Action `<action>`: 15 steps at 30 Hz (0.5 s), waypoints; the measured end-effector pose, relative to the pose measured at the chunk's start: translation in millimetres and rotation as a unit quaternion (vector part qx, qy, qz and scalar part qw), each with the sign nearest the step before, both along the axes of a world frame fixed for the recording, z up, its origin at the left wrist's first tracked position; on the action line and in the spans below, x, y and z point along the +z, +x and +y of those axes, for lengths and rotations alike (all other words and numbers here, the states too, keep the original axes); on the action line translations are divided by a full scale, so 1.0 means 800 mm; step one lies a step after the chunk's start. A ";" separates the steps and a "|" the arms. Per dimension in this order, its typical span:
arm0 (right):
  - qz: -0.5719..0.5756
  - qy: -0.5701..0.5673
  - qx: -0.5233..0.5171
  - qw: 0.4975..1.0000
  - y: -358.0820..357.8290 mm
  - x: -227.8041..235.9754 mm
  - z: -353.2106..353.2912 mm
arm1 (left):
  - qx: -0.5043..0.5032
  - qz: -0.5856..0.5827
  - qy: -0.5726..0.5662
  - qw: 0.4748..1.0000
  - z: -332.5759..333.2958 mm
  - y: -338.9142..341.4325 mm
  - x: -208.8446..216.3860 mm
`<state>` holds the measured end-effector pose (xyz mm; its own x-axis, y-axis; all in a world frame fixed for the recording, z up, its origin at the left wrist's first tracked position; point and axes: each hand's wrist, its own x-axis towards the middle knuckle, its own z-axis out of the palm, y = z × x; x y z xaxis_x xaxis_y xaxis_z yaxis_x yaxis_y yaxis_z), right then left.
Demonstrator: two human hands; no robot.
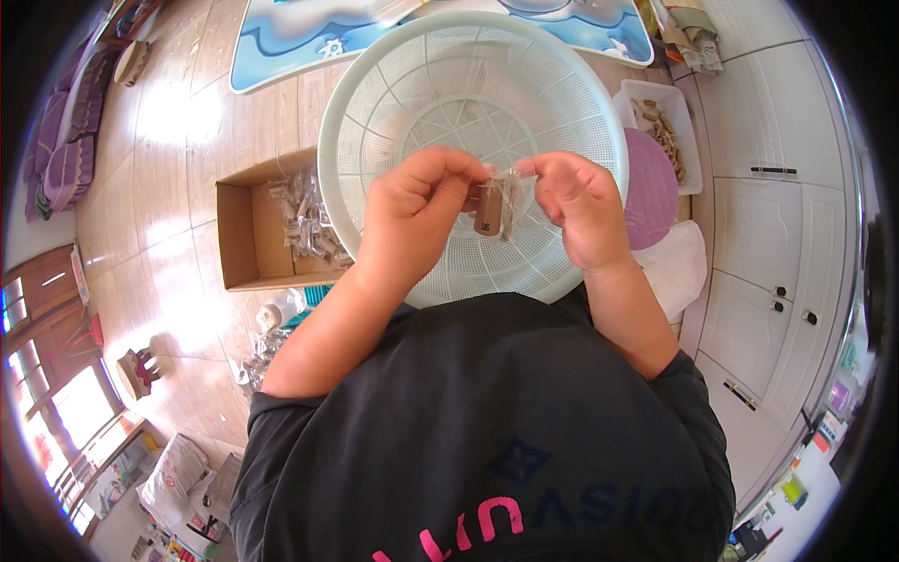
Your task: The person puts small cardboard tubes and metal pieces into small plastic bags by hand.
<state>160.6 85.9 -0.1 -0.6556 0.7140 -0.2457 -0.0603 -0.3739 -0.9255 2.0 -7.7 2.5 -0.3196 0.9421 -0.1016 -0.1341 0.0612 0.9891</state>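
Observation:
Over the large pale green plastic basket (339, 122) I hold up a small clear plastic bag (511, 190). A short brown cylinder (488, 211) with a small dark mark near its lower end hangs upright with the bag; what it is I cannot tell. My left hand (419, 201) is closed in a pinch on the bag's upper left edge, its fingertips partly behind the cylinder. My right hand (585, 208) pinches the upper right edge between thumb and forefinger, the other fingers loosely curled.
Left of the basket stands an open cardboard box (253, 236) with several bagged brown pieces (314, 220). At right are a white bin (691, 131) of brown pieces, a purple round lid (653, 187) and white cabinets (754, 225). A blue patterned table (290, 42) stands beyond.

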 end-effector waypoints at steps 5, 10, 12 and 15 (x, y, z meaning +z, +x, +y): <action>-0.034 0.058 -0.046 0.997 -0.006 -0.003 -0.006 | 0.085 -0.097 -0.010 0.992 0.006 0.010 0.022; -0.012 0.059 -0.059 0.996 -0.008 -0.004 -0.007 | 0.010 -0.049 -0.062 0.997 0.003 -0.001 0.012; -0.056 0.098 -0.036 0.993 -0.011 -0.003 0.002 | 0.056 -0.035 -0.009 0.998 -0.004 -0.012 0.023; -0.109 0.168 -0.062 0.978 0.000 -0.033 0.034 | 0.222 0.040 0.080 0.971 -0.012 -0.058 0.021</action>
